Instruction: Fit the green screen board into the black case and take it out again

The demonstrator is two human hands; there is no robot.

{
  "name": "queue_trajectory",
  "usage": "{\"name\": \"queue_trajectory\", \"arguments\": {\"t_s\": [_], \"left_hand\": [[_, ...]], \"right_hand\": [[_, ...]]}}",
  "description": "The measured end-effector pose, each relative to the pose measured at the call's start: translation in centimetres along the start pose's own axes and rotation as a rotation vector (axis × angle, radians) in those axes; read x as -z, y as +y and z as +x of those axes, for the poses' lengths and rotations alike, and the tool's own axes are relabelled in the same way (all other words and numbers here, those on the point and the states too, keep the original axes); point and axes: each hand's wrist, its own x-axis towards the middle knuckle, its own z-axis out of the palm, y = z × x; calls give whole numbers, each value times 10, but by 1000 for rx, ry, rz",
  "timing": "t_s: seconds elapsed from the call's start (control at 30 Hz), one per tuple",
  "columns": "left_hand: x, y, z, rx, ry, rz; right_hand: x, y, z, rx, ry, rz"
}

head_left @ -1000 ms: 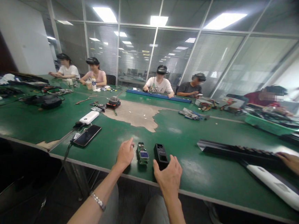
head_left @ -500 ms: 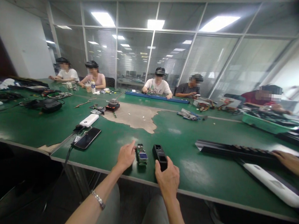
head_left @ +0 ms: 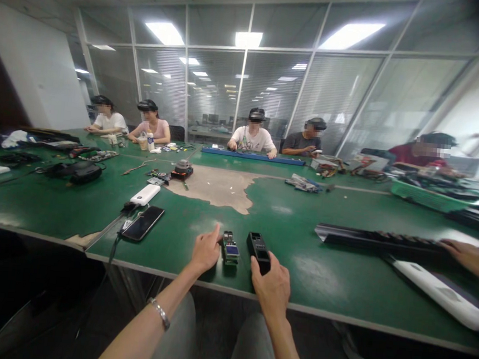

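Black housing (head_left: 257,247) is gripped at its near end by the right hand (head_left: 273,280). The left hand (head_left: 207,251), loosely open, lies just left of the circuit board (head_left: 230,250).

No legible txt, labels or nos. anywhere.

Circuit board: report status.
Left hand beside circuit board, index finger extended. Right hand at black case. Board and case apart on table. Nothing between them.

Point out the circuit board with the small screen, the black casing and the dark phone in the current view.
Circuit board (head_left: 232,251): head view, on its small screen.
Black casing (head_left: 256,241): head view, on its upper face, near the far end.
Dark phone (head_left: 144,223): head view, middle of its screen.
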Motion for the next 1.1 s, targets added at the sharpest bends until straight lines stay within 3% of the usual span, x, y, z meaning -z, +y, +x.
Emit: {"name": "queue_trajectory", "arguments": {"t_s": [0.23,0.33,0.47,0.77,1.1], "left_hand": [[-1,-3,0,7,30,-80],[-2,-5,0,34,80,-115],[-1,-7,-1,83,124,-161],[-1,-9,-1,82,145,-189],[-3,-11,0,62,152,-219]], "right_hand": [[12,-9,5,-106,-84,97],[22,-26,8,-155,-78,192],[28,-55,10,-80,-72,240],[26,-94,16,-19,-240,-30],[25,-96,4,18,-274,-168]]}}
